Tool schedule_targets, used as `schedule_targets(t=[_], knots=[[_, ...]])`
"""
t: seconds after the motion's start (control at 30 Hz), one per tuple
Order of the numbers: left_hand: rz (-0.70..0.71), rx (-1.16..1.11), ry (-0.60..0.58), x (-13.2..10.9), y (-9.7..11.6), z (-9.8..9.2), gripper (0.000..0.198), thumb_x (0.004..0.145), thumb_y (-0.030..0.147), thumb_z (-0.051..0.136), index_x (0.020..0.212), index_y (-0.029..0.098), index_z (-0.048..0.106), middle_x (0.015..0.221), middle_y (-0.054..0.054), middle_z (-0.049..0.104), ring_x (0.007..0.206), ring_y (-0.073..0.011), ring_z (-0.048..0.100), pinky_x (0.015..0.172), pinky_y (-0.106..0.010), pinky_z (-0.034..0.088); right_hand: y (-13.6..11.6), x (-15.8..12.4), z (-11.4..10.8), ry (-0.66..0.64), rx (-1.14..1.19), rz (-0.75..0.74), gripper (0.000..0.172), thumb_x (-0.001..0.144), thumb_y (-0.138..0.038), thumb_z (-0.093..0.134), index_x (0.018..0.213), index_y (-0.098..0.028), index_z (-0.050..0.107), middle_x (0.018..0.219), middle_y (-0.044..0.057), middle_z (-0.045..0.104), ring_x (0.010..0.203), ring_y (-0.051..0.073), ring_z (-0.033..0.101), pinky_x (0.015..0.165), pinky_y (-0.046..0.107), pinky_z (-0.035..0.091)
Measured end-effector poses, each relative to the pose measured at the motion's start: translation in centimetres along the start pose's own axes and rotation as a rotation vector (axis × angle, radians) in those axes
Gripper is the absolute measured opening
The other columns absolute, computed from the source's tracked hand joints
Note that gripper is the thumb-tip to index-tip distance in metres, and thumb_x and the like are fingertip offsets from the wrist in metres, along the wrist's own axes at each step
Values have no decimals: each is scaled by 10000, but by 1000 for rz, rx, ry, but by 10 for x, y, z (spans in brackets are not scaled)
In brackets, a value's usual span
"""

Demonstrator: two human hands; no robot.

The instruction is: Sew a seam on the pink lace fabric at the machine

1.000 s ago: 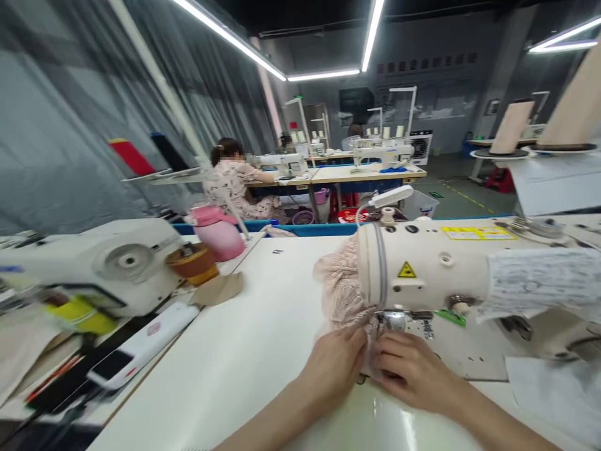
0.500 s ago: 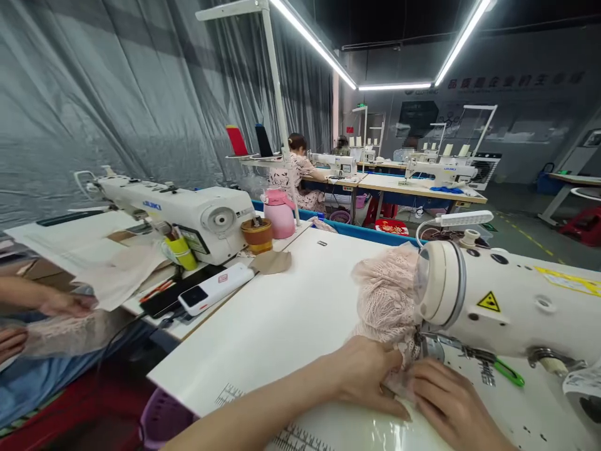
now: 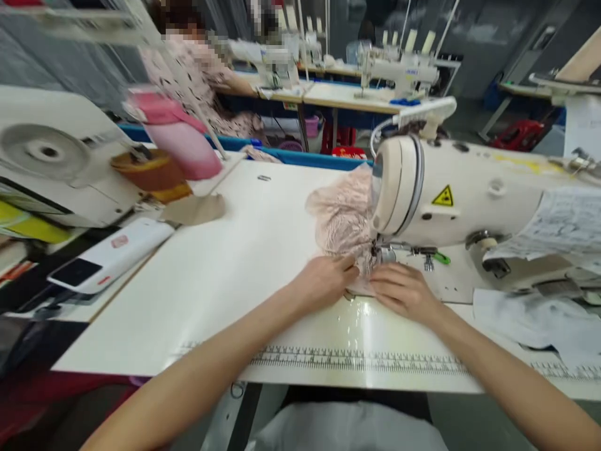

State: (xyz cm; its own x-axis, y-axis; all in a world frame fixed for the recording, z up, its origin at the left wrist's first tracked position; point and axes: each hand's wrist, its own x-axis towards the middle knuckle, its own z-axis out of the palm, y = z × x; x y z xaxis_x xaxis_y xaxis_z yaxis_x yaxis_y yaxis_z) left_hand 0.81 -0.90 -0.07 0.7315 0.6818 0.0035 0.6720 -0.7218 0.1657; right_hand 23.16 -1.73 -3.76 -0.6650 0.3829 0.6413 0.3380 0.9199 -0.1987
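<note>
A bunched piece of pale pink lace fabric (image 3: 342, 213) lies at the needle end of a white sewing machine (image 3: 451, 194). My left hand (image 3: 326, 282) is closed on the near edge of the lace, thumb and fingers pinched together, just left of the presser foot. Beside the needle area, my right hand (image 3: 406, 291) presses on the same fabric with its fingers together; the fingertips meet the lace edge. The part of the lace under the machine head is hidden.
A printed ruler strip (image 3: 328, 358) runs along the table's front edge. White cloth pieces (image 3: 539, 319) lie at the right. To the left are a white power bank-like device (image 3: 110, 257), a pink jug (image 3: 173, 134) and another machine (image 3: 47, 150). A person (image 3: 197, 75) sits beyond.
The view has swung right and down, bringing both forearms and the table's front edge into sight. My left hand's fingers have drawn in from spread to pinched on the lace.
</note>
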Motion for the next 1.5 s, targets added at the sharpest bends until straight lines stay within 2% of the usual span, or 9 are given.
schedule_targets(t=[0.1,0.27,0.37,0.43,0.53,0.63,0.77,1.1,1.5], knots=[[76,70,59,2,-3,9,273,897,93,329,828,134,590,901,-87,632,769,-177,584,627,-285,441,3,-3,-1,-22,5,57,118,939,-135,523,958,-194,623,963,35,665,945,178,602,885,397,546],[228,246,366,-1,-6,17,274,889,63,353,739,149,566,856,-65,663,618,-131,527,543,-259,401,3,-2,-1,-123,-92,256,202,903,-272,564,1087,-189,570,1145,84,620,1061,250,558,890,454,510],[251,269,442,0,-5,16,284,880,32,369,706,155,558,806,-50,661,568,-119,497,513,-254,390,4,0,2,-113,-154,200,196,910,-276,575,1075,-171,585,1133,104,624,1046,252,563,864,435,511],[262,279,456,2,-3,14,292,874,22,382,682,159,554,724,-28,629,561,-121,501,506,-253,393,5,1,3,-80,-178,128,81,929,-197,557,982,-170,613,1056,77,656,1022,221,577,892,411,509],[277,278,477,5,-2,14,278,881,38,399,715,157,588,719,-29,635,625,-147,566,546,-275,446,6,0,4,-47,-185,86,109,919,-91,559,941,-168,633,983,29,691,981,173,609,948,383,513],[273,202,471,7,0,21,235,921,97,423,998,119,644,1007,-89,701,933,-210,652,776,-343,550,4,-2,1,-38,-201,106,130,906,-68,572,948,-165,648,942,7,706,941,150,638,958,363,532],[239,123,362,9,0,32,408,955,143,400,1346,54,476,1366,-155,553,1292,-251,507,1045,-417,485,2,-3,1,-13,-210,133,159,927,-78,541,930,-179,663,916,-8,716,911,135,655,928,344,564],[238,225,235,10,-8,32,488,911,156,413,1386,55,463,1438,-130,471,1316,-278,482,1077,-436,465,1,-10,11,-81,-248,131,183,929,-70,539,1008,-160,677,1009,23,704,1012,167,631,846,296,591],[288,180,217,10,-16,32,488,933,241,438,1383,55,466,1438,-150,468,1333,-271,459,1085,-418,457,-1,-8,9,-145,-290,126,222,937,-38,480,997,-175,644,1003,8,695,981,149,617,776,266,573]])
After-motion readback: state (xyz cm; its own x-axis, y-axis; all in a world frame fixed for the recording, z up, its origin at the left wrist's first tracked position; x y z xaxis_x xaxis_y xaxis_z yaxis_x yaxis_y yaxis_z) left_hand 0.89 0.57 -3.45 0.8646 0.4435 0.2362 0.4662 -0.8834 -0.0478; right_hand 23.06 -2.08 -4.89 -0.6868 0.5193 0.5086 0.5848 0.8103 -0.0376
